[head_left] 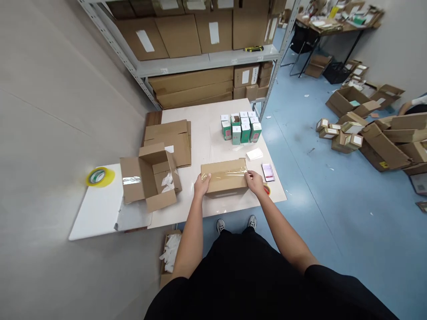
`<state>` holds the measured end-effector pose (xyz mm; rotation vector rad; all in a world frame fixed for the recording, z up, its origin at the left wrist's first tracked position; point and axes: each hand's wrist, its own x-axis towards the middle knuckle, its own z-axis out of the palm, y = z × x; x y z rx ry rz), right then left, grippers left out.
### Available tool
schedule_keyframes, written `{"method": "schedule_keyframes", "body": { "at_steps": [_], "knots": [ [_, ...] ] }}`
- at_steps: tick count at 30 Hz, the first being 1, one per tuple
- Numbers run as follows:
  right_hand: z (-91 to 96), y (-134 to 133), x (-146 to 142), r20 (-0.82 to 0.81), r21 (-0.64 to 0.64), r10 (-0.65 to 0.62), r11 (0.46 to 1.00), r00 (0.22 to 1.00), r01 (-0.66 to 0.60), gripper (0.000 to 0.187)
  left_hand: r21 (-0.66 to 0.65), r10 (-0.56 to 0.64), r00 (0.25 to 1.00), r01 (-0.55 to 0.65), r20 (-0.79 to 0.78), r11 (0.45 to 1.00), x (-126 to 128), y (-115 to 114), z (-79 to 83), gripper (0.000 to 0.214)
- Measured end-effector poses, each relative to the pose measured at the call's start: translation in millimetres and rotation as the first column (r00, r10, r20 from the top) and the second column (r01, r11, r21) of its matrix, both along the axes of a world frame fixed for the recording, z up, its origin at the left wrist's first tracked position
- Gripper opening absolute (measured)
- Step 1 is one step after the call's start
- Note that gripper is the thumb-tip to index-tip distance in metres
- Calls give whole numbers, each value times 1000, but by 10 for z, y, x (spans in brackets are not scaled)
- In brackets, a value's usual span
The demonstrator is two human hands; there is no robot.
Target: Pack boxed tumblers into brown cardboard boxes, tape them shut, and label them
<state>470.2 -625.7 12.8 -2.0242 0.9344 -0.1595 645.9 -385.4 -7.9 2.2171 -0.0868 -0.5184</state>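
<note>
While the taped box [225, 178] sits near the front edge of the white table [200, 120], the left hand [202, 184] curls its fingers over its left end and the right hand [255, 182] presses closed fingers against its right end; an open box [150, 178] stands just to the left, small green boxes [242, 126] behind

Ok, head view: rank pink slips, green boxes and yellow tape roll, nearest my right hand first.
1. pink slips, just right of the right hand, which grips the taped carton.
2. green boxes, farther back.
3. yellow tape roll, far left.
</note>
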Motion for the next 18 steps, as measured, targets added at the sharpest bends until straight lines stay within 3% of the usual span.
{"method": "schedule_keyframes", "body": {
  "at_steps": [4,7,13,18],
  "knots": [
    [98,126,128,-199,-162,43,984,979,-76,39,27,-68,997,69,-33,997,58,39,-23,60],
    [124,117,222,-282,-200,29,976,959,-88,43,-10,-99,994,99,-48,995,84,36,-26,64],
    [139,49,255,-236,-6,-16,1000,972,15,52,-86,-96,995,94,-24,992,-10,121,-1,57],
    [170,173,257,-78,53,-188,980,979,192,58,-243,-89,994,102,63,965,-44,316,38,70]
  ]
}}
